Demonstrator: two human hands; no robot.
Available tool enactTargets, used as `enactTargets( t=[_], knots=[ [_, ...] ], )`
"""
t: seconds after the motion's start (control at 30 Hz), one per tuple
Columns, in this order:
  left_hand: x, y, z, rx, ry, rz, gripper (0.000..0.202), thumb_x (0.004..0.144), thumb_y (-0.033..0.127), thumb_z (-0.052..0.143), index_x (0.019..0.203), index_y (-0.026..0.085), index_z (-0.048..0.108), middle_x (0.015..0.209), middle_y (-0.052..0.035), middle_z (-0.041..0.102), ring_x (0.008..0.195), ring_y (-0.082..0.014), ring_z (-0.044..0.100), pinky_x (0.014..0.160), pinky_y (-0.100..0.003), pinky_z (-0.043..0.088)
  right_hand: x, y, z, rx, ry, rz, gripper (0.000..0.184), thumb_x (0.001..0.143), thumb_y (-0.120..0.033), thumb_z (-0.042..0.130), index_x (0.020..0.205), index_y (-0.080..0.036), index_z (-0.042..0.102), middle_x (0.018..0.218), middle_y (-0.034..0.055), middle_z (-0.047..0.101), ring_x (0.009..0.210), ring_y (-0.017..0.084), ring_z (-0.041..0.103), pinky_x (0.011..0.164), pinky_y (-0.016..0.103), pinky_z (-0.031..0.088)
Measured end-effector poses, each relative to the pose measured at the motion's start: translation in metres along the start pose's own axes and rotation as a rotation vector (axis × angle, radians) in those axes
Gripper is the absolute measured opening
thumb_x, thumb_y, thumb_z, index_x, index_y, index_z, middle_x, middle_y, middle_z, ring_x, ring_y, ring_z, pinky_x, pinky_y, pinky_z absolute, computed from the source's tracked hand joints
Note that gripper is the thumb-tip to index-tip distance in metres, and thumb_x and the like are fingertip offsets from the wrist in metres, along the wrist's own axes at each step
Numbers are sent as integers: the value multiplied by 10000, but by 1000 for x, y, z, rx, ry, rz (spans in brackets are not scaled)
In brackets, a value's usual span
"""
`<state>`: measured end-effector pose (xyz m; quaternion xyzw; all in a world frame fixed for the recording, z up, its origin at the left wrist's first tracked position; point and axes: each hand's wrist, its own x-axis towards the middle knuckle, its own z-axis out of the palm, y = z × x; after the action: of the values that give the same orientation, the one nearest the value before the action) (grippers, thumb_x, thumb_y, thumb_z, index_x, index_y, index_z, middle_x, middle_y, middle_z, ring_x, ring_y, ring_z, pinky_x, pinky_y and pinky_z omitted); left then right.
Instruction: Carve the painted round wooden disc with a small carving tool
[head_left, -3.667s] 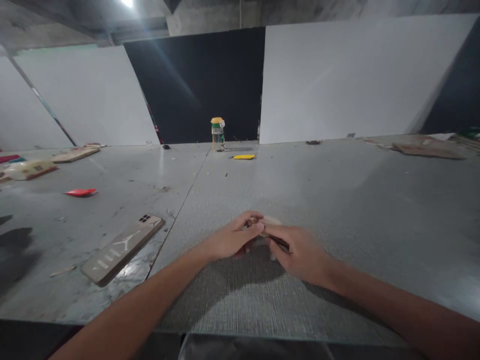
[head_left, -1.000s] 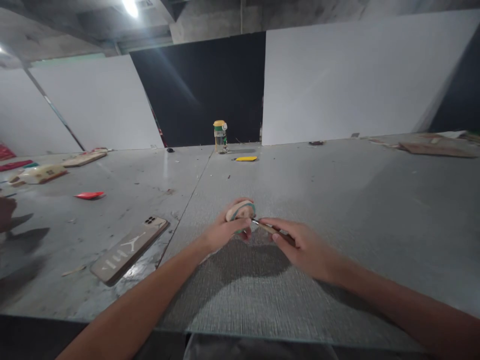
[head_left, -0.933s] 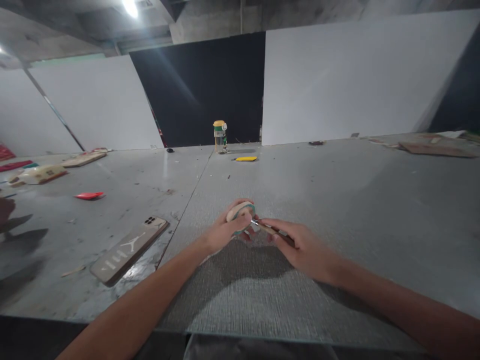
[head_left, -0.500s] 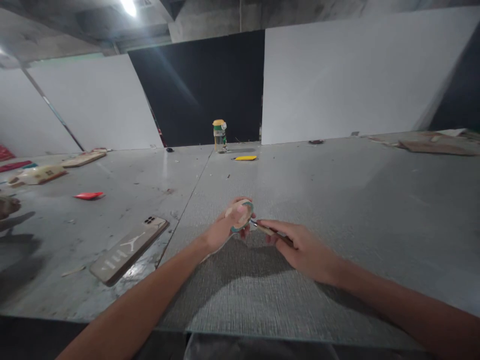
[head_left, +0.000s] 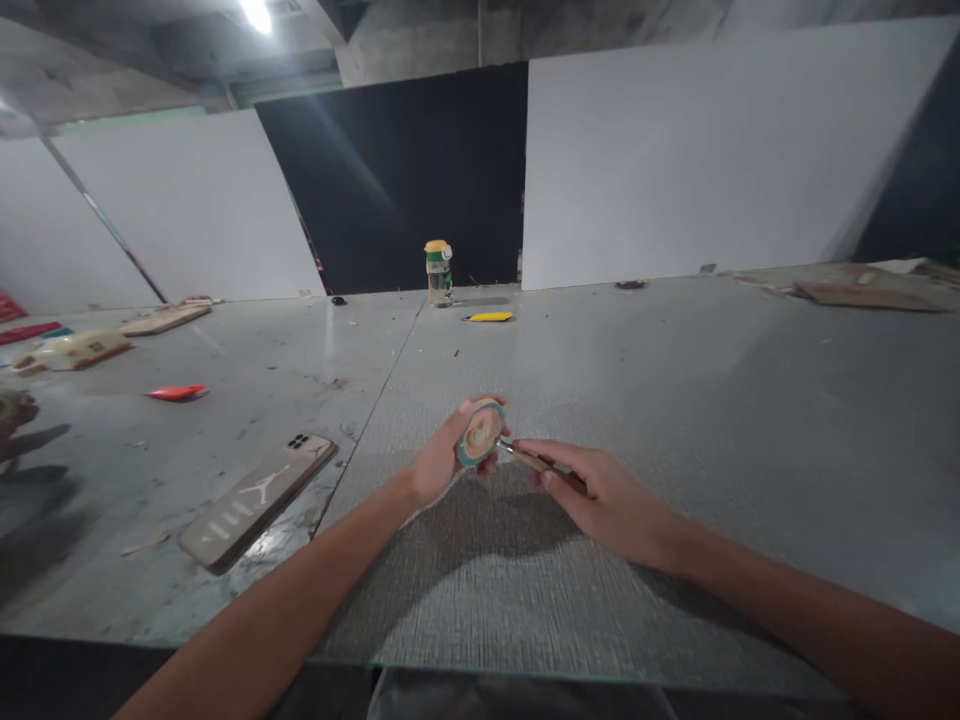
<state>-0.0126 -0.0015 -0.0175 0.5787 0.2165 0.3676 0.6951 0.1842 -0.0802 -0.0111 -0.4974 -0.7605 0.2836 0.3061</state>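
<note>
My left hand (head_left: 439,465) grips a small round disc (head_left: 481,432) with a teal rim and a beige, hollowed-looking middle. Its face tilts towards me, and the thumb rests along the upper left edge. In my right hand (head_left: 596,490) is a slim tool (head_left: 536,461) with a brown wooden handle and a shiny metal end. The metal end meets the disc's right edge; its exact tip is too small to make out. Both hands are just above a grey textured mat (head_left: 517,600).
Left of my arm lies a phone (head_left: 259,500) in a grey case. Farther off are a red cutter-like tool (head_left: 178,393), a yellow cutter (head_left: 489,317), a bottle (head_left: 439,275) with a yellow lid, and a cream-coloured object (head_left: 73,350). Boards (head_left: 862,295) lie at the far right.
My left thumb has moved off the disc's face to its upper edge, so the beige middle now shows. My right hand with the tool has hardly moved.
</note>
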Motion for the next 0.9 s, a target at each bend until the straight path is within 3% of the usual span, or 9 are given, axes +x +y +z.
enactTargets(
  t=[0.2, 0.4, 0.6, 0.9],
  knots=[
    [0, -4, -2, 26, -41, 44, 414, 863, 502, 428, 1126, 186, 476, 930, -60, 574, 568, -113, 557, 480, -230, 416, 0, -3, 0, -39, -6, 12, 418, 921, -216, 412, 1309, -158, 557, 1010, 105, 699, 685, 158, 617, 595, 254, 460],
    [0, -4, -2, 66, -49, 69, 389, 857, 504, 429, 1090, 196, 474, 913, -51, 542, 566, -116, 555, 422, -203, 405, -1, -3, 0, -56, -6, -31, 419, 925, -209, 408, 1316, -176, 555, 969, 80, 719, 723, 173, 645, 641, 277, 495],
    [-2, -4, 0, 120, -44, 98, 387, 869, 504, 420, 1105, 201, 464, 926, -47, 527, 591, -122, 578, 409, -194, 429, 0, -5, 2, -91, 20, -73, 423, 916, -192, 414, 1308, -151, 568, 1207, 114, 665, 953, 213, 662, 793, 328, 517],
    [-2, 4, 6, 5, -85, 59, 469, 820, 516, 399, 1154, 189, 438, 975, -104, 600, 587, -168, 633, 380, -219, 452, -6, -14, 0, -63, 33, -59, 422, 903, -192, 424, 1288, -160, 595, 1059, 115, 726, 837, 208, 698, 642, 282, 543]
  ],
)
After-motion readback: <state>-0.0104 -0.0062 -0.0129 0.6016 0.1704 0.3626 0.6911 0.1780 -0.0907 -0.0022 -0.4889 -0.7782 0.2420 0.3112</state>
